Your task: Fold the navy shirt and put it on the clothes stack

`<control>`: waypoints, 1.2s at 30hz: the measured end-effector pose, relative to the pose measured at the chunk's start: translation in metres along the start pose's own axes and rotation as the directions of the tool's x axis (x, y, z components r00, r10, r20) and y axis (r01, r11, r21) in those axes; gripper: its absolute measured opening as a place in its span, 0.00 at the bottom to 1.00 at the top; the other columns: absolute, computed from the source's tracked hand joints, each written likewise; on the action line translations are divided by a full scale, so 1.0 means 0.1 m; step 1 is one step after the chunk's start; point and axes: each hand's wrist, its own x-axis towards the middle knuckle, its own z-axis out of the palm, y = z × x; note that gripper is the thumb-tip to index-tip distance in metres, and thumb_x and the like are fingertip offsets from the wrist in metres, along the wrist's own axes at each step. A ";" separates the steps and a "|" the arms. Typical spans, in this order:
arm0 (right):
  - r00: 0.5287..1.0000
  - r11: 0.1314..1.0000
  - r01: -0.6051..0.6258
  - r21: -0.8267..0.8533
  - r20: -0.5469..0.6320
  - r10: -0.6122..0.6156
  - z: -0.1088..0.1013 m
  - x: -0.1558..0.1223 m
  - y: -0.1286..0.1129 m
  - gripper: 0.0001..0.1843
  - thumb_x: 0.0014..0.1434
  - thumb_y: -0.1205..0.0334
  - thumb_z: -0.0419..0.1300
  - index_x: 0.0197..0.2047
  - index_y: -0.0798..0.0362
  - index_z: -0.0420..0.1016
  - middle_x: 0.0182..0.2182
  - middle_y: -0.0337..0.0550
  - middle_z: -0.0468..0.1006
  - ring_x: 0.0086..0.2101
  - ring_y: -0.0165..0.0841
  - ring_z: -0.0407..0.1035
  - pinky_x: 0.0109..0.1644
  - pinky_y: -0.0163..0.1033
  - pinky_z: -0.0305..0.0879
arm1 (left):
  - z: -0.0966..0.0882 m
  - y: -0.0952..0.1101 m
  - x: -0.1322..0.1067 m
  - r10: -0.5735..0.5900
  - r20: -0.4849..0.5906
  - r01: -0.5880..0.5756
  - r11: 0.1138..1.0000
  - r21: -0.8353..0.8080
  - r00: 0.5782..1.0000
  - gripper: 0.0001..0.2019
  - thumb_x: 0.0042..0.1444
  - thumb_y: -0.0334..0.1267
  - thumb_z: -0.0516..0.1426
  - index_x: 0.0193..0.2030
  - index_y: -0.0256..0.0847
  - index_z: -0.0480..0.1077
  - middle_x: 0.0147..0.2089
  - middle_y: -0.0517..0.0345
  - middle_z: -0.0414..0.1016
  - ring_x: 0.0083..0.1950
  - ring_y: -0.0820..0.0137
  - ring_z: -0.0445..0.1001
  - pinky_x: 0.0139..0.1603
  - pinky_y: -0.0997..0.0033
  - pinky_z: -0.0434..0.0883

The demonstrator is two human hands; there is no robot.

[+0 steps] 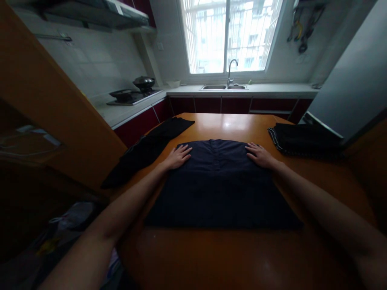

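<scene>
Dark navy folded cloth garment [220, 185], flat on orange wooden desk [236, 257]: left hand [178, 157] and right hand [260, 156] on its far corners, fingers spread flat, pinching nothing.

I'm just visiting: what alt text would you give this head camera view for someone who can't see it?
A person's left hand and right hand press flat on the far corners of a dark navy garment spread on an orange-brown table. A black cloth drapes over the table's left edge and a folded dark pile sits at the right, with a kitchen sink under a bright window behind.
</scene>
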 end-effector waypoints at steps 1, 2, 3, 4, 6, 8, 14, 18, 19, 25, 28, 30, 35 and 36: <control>0.997 0.997 -0.070 -0.007 -0.023 0.070 -0.02 -0.03 0.03 0.28 0.68 0.53 0.52 0.68 0.50 0.69 0.70 0.52 0.62 0.71 0.47 0.50 0.73 0.63 0.44 | -0.03 -0.08 0.00 -0.064 -0.040 0.064 0.998 -0.014 0.997 0.27 0.70 0.51 0.48 0.73 0.48 0.60 0.78 0.46 0.49 0.79 0.51 0.43 0.73 0.34 0.39; 0.989 0.991 -0.135 -0.003 -0.065 0.134 -0.05 -0.06 0.06 0.27 0.68 0.55 0.52 0.67 0.52 0.69 0.69 0.53 0.63 0.70 0.48 0.51 0.72 0.63 0.46 | -0.06 -0.13 -0.01 -0.122 -0.080 0.118 0.992 -0.042 0.989 0.27 0.70 0.49 0.47 0.72 0.45 0.60 0.78 0.44 0.50 0.79 0.52 0.45 0.73 0.35 0.41; 0.977 0.984 -0.178 0.017 -0.116 0.178 -0.09 -0.12 0.07 0.27 0.67 0.57 0.51 0.66 0.53 0.70 0.69 0.55 0.64 0.70 0.48 0.53 0.72 0.62 0.48 | -0.10 -0.15 -0.04 -0.164 -0.119 0.155 0.985 -0.077 0.979 0.27 0.70 0.48 0.46 0.72 0.43 0.60 0.77 0.42 0.51 0.78 0.53 0.46 0.73 0.36 0.43; 0.966 0.980 -0.190 0.050 -0.169 0.196 -0.13 -0.20 0.07 0.27 0.67 0.58 0.51 0.66 0.55 0.71 0.68 0.56 0.64 0.70 0.48 0.54 0.72 0.60 0.49 | -0.14 -0.14 -0.09 -0.180 -0.155 0.165 0.980 -0.109 0.971 0.27 0.70 0.47 0.45 0.72 0.41 0.60 0.77 0.41 0.52 0.78 0.53 0.47 0.73 0.37 0.44; 0.954 0.981 -0.137 0.140 -0.246 0.169 -0.20 -0.42 -0.01 0.27 0.67 0.59 0.50 0.65 0.56 0.71 0.68 0.55 0.65 0.69 0.46 0.55 0.73 0.57 0.50 | -0.18 -0.01 -0.28 -0.127 -0.226 0.095 0.985 -0.146 0.966 0.28 0.71 0.47 0.43 0.73 0.39 0.59 0.77 0.42 0.52 0.78 0.55 0.47 0.74 0.41 0.44; 0.962 0.974 -0.041 0.225 -0.254 0.099 -0.25 -0.69 -0.16 0.26 0.67 0.57 0.51 0.66 0.52 0.72 0.68 0.50 0.66 0.69 0.44 0.55 0.73 0.57 0.51 | -0.19 0.20 -0.54 0.015 -0.262 -0.055 0.988 -0.147 0.965 0.28 0.70 0.50 0.43 0.73 0.42 0.60 0.77 0.47 0.54 0.78 0.58 0.48 0.76 0.46 0.45; 0.986 0.968 0.046 0.246 -0.167 -0.004 -0.28 -1.00 -0.61 0.18 0.66 0.52 0.55 0.50 0.49 0.82 0.51 0.51 0.81 0.52 0.45 0.74 0.62 0.54 0.66 | -0.12 0.53 -0.93 0.127 -0.151 -0.149 0.979 -0.140 0.980 0.22 0.66 0.53 0.51 0.58 0.47 0.75 0.59 0.48 0.76 0.60 0.57 0.73 0.65 0.58 0.65; 0.992 0.980 -0.012 0.198 -0.123 0.037 -0.26 -0.92 -0.56 0.16 0.62 0.50 0.59 0.36 0.50 0.82 0.37 0.49 0.82 0.38 0.42 0.75 0.46 0.46 0.71 | -0.15 0.25 -0.87 0.016 -0.070 -0.029 0.981 -0.191 0.997 0.19 0.62 0.55 0.53 0.37 0.44 0.77 0.39 0.52 0.78 0.42 0.61 0.76 0.48 0.64 0.71; 0.992 0.980 -0.027 0.199 -0.115 0.050 -0.26 -0.91 -0.53 0.16 0.62 0.49 0.59 0.35 0.50 0.82 0.35 0.48 0.82 0.36 0.41 0.75 0.43 0.44 0.71 | -0.15 0.18 -0.87 0.002 -0.049 -0.012 0.979 -0.203 0.999 0.18 0.61 0.56 0.53 0.36 0.44 0.76 0.38 0.53 0.78 0.41 0.61 0.76 0.45 0.65 0.71; 0.992 0.967 -0.055 0.247 -0.095 0.081 -0.21 -0.94 -0.43 0.14 0.58 0.49 0.60 0.33 0.50 0.80 0.31 0.44 0.81 0.33 0.39 0.73 0.39 0.41 0.67 | -0.09 0.13 -0.89 0.004 -0.083 -0.016 0.990 -0.142 0.997 0.17 0.61 0.55 0.55 0.39 0.43 0.75 0.40 0.53 0.76 0.42 0.62 0.75 0.44 0.64 0.68; 0.990 0.955 -0.055 0.290 -0.106 0.089 -0.21 -0.94 -0.45 0.13 0.58 0.50 0.60 0.33 0.50 0.79 0.30 0.43 0.81 0.32 0.38 0.73 0.39 0.41 0.68 | -0.04 0.20 -0.85 0.068 -0.107 -0.083 0.986 -0.146 0.992 0.16 0.62 0.53 0.55 0.40 0.43 0.75 0.43 0.53 0.75 0.45 0.62 0.74 0.48 0.62 0.68; 0.989 0.952 -0.056 0.302 -0.114 0.094 -0.21 -0.94 -0.47 0.13 0.58 0.50 0.60 0.32 0.50 0.79 0.30 0.44 0.81 0.32 0.38 0.73 0.39 0.41 0.68 | -0.02 0.25 -0.83 0.102 -0.106 -0.117 0.983 -0.143 0.989 0.14 0.62 0.51 0.56 0.39 0.43 0.74 0.43 0.53 0.74 0.47 0.61 0.73 0.51 0.60 0.67; 0.984 0.955 -0.059 0.292 -0.146 0.105 -0.22 -0.96 -0.49 0.13 0.58 0.50 0.60 0.32 0.50 0.78 0.31 0.46 0.81 0.33 0.39 0.73 0.40 0.43 0.68 | -0.04 0.34 -0.85 0.131 -0.135 -0.151 0.977 -0.152 0.982 0.10 0.63 0.46 0.56 0.37 0.43 0.72 0.45 0.52 0.73 0.49 0.60 0.72 0.53 0.59 0.67; 0.979 0.955 -0.056 0.290 -0.174 0.110 -0.23 -0.96 -0.49 0.13 0.58 0.50 0.60 0.32 0.50 0.78 0.31 0.46 0.81 0.33 0.40 0.73 0.40 0.43 0.68 | -0.04 0.35 -0.86 0.124 -0.164 -0.150 0.976 -0.157 0.979 0.10 0.64 0.46 0.56 0.38 0.43 0.71 0.45 0.52 0.73 0.50 0.60 0.72 0.53 0.58 0.67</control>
